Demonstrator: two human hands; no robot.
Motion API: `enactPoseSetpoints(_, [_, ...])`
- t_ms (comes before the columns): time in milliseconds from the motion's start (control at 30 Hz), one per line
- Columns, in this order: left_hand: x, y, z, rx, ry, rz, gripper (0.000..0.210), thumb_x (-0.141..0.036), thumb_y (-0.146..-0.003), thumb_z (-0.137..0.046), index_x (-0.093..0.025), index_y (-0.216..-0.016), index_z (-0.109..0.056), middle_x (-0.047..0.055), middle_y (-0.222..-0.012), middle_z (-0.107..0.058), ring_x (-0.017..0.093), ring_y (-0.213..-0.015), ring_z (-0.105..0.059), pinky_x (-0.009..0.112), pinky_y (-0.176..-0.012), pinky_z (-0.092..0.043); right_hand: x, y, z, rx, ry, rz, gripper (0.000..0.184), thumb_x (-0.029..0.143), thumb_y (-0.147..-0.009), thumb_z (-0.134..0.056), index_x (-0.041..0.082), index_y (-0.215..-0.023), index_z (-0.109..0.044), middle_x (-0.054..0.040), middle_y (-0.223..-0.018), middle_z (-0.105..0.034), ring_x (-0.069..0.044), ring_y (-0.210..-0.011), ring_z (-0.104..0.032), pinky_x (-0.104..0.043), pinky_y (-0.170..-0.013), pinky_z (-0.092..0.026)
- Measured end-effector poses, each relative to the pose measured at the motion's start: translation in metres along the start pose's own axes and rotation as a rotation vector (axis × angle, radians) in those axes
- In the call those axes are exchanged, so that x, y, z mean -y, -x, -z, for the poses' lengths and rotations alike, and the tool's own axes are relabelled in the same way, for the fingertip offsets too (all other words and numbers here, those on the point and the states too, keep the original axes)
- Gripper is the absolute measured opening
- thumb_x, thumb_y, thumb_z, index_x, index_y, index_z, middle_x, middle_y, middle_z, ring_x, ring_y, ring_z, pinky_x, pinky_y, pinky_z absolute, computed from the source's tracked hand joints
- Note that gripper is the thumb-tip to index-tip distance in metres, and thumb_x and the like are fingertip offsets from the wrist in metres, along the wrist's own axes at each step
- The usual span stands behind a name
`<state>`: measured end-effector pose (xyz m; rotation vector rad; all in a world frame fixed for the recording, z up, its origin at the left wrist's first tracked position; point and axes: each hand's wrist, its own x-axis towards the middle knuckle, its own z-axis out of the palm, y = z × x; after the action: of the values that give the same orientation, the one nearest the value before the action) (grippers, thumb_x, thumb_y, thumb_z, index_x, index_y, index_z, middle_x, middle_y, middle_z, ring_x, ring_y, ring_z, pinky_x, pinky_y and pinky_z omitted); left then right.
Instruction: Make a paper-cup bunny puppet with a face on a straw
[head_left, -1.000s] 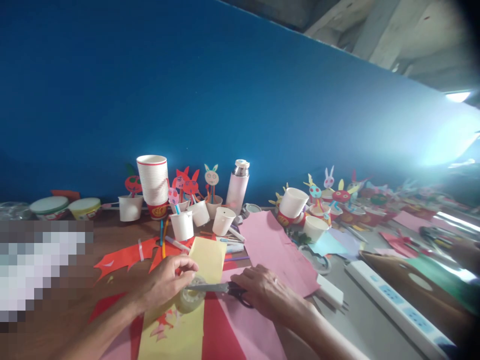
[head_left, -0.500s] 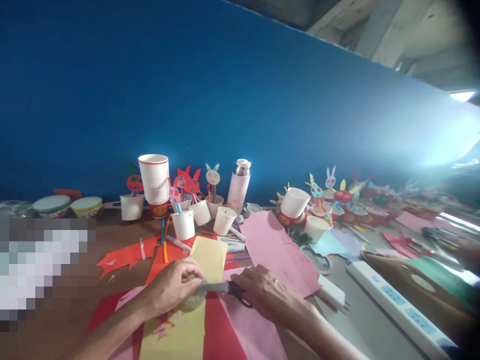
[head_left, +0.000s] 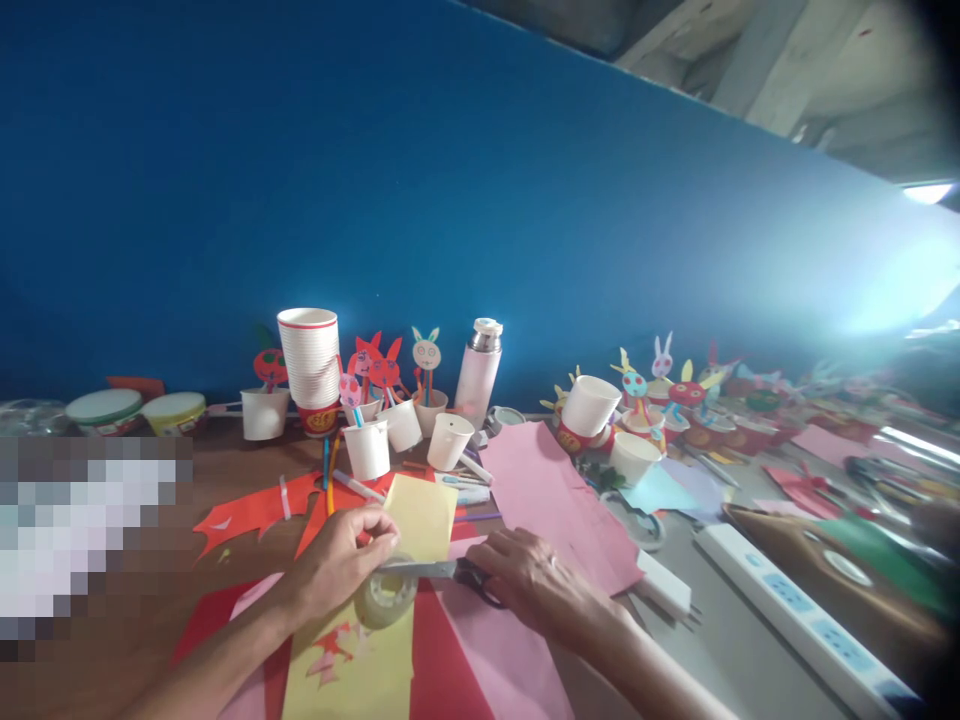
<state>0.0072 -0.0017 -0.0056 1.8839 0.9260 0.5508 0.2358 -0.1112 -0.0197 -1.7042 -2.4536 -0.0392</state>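
My right hand (head_left: 521, 575) grips dark-handled scissors (head_left: 431, 570), whose blades point left and look closed. Beneath the blades, a roll of clear tape (head_left: 369, 606) lies on a long yellow paper sheet (head_left: 352, 690). My left hand (head_left: 349, 550) is just left of the blade tips, thumb and fingers pinched together; whatever is between them is too small to make out. Small orange and pink paper scraps (head_left: 334, 645) rest on the yellow sheet below the roll. Red and pink sheets lie under and beside it.
Paper cups (head_left: 367, 450) with paper animal faces line the blue wall, near a cup stack (head_left: 309, 360) and a pink flask (head_left: 478, 385). Pink paper (head_left: 555, 500) lies ahead of my right hand. A white power strip (head_left: 802, 610) stretches along the right.
My left hand has drawn slightly up and left from the blades, uncovering the tape roll. The scissors have stayed nearly in place, their blades turned to show a thinner edge.
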Motion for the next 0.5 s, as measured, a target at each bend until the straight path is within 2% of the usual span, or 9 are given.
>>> enactPoseSetpoints(167, [0.002,-0.003,0.002,-0.007,0.307,0.156,0.024,-0.039,-0.068,-0.061,-0.016,-0.061,-0.055,-0.004,-0.056,-0.048,0.012,-0.055,-0.043,0.023,-0.055,-0.033,0.000,-0.001,0.006,0.042,-0.005,0.020,0.003,0.021,-0.086,-0.055,0.022,-0.088,-0.057,0.0018,-0.078,-0.060,-0.013,-0.068,-0.054,-0.024,-0.057,-0.031])
enactPoseSetpoints(267, [-0.001,-0.002,0.004,-0.021,0.402,0.236,0.027,-0.042,-0.066,-0.063,-0.015,-0.065,-0.058,-0.003,-0.060,-0.053,0.011,-0.055,-0.045,0.023,-0.055,-0.035,0.001,0.000,0.010,0.055,-0.025,0.040,0.010,0.018,-0.090,-0.048,0.021,-0.089,-0.058,0.0013,-0.077,-0.061,-0.012,-0.066,-0.054,-0.023,-0.058,-0.033])
enactPoseSetpoints(400, [-0.006,-0.001,0.007,-0.054,0.411,0.246,0.028,-0.042,-0.067,-0.063,-0.014,-0.071,-0.061,0.000,-0.069,-0.058,0.013,-0.062,-0.050,0.025,-0.060,-0.039,0.001,0.001,0.012,0.045,-0.111,0.064,0.017,0.013,-0.089,-0.047,0.022,-0.098,-0.057,0.0000,-0.086,-0.064,-0.013,-0.076,-0.057,-0.022,-0.066,-0.037])
enactPoseSetpoints(500, [-0.005,-0.002,0.010,-0.040,0.389,0.197,0.026,-0.041,-0.069,-0.061,-0.015,-0.070,-0.061,0.000,-0.068,-0.058,0.014,-0.064,-0.051,0.025,-0.059,-0.039,-0.002,-0.003,0.015,0.019,-0.099,0.067,0.017,0.013,-0.089,-0.046,0.022,-0.094,-0.059,-0.0006,-0.083,-0.064,-0.013,-0.075,-0.057,-0.021,-0.064,-0.038])
